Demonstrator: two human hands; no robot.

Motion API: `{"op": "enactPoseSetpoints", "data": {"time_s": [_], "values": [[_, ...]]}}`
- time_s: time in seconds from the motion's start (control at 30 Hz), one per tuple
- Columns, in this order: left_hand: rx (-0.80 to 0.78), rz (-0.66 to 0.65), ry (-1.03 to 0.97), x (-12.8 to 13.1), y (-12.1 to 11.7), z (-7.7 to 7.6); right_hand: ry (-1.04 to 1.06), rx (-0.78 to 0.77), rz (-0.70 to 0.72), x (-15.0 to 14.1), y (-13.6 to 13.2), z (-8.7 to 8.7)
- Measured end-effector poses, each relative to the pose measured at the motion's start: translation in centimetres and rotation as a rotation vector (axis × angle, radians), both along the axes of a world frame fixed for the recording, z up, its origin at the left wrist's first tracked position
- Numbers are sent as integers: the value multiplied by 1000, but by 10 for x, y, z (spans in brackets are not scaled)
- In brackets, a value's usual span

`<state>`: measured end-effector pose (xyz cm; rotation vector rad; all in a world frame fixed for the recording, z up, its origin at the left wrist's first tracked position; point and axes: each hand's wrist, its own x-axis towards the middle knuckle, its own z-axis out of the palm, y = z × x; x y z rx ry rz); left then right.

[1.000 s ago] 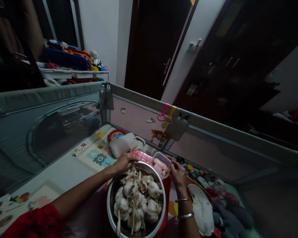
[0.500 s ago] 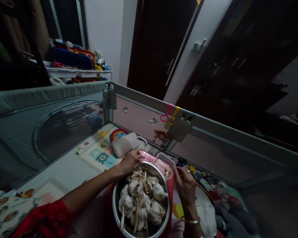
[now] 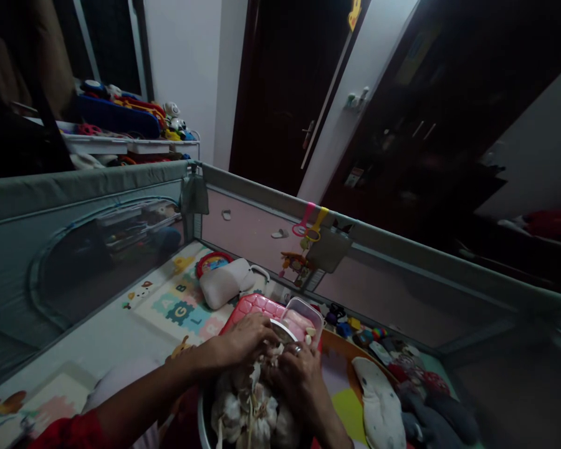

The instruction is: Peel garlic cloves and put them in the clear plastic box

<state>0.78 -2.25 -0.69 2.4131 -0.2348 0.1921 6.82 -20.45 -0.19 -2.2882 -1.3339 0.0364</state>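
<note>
A metal bowl full of whole garlic bulbs with dry stalks is low in front of me. Over its far part, my left hand bends with curled fingers around garlic. Close against it, my right hand, with a ring on one finger, is closed on garlic too. Pale papery bits show between the two hands, but my fingers hide most of what they grip. Just beyond the bowl, a clear plastic container holds a few peeled cloves. It rests on a red padded surface.
A white rounded object and a round red toy lie on the letter-patterned mat. A playpen wall surrounds the area. To the right are a white cushion and several soft toys.
My right hand has moved left from the plastic container into the bowl. My left hand has come down from the bowl's far rim to the garlic. The view has shifted slightly.
</note>
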Motion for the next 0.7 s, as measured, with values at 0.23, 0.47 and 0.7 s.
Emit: {"op": "enactPoseSetpoints", "data": {"time_s": [0.23, 0.47, 0.7], "values": [[-180, -20, -80, -4, -3, 10, 394, 270, -131, 16, -6, 6], [-115, -45, -24, -4, -7, 19, 483, 331, -125, 12, 4, 5], [-148, 10, 18, -11, -10, 32, 318, 256, -29, 10, 8, 10]]}}
